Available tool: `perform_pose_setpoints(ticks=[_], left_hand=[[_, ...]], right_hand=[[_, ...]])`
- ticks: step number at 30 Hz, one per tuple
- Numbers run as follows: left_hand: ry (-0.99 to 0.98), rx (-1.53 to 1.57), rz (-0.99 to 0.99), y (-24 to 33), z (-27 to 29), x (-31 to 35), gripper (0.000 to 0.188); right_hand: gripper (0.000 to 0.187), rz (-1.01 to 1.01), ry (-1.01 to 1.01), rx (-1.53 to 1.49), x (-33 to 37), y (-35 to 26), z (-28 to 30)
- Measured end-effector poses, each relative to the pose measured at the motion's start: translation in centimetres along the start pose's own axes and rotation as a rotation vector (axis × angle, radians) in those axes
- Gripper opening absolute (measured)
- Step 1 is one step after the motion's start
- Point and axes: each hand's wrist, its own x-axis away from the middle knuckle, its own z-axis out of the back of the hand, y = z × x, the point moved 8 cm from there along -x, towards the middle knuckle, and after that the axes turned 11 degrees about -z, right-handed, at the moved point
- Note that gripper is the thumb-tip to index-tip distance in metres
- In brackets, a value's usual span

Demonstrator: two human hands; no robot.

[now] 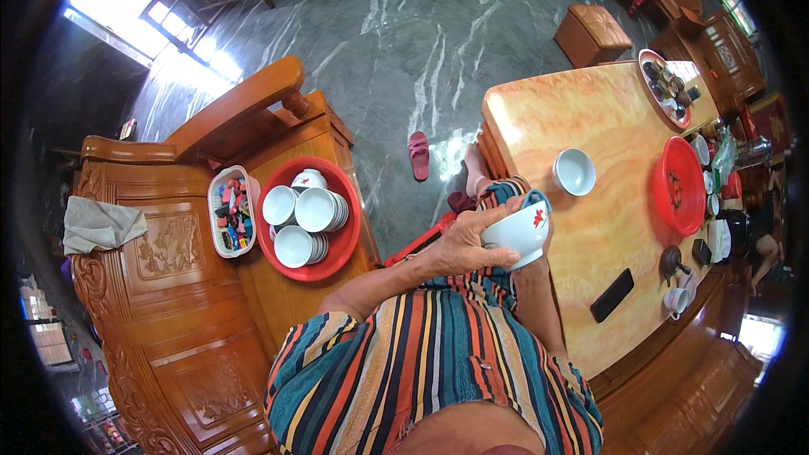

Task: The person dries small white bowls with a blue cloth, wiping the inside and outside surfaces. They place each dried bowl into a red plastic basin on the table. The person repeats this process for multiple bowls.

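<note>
Holding a white bowl, the hands are partly hidden.

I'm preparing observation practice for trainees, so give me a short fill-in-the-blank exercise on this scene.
1. The left hand holds a white bowl whose painted flower is ____.
2. The red basin with stacked bowls stands to the person's ____.
3. The separate bowl on the table has its opening facing ____.
4. The phone lying on that table is coloured ____.

Missing words: red; left; up; black.
</note>
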Motion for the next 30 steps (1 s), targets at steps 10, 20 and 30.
perform_pose_setpoints(ticks=[10, 20, 30], left_hand=[[-0.252, -0.262, 0.04, -2.0, -0.9, 0.6, 0.03], [-0.151, -0.428, -0.07, -2.1, -0.8, 0.6, 0.025], [-0.105, -0.181, -0.003, -0.8, -0.2, 0.6, 0.028]], right_hand=[[0.027, 0.504, 0.096, 0.961, 4.1, -5.6, -5.5], [0.02, 0.73, 0.05, 1.397, 4.6, -4.4, -8.6], [0.034, 0.261, 0.154, 0.668, 2.2, -3.9, -2.8]])
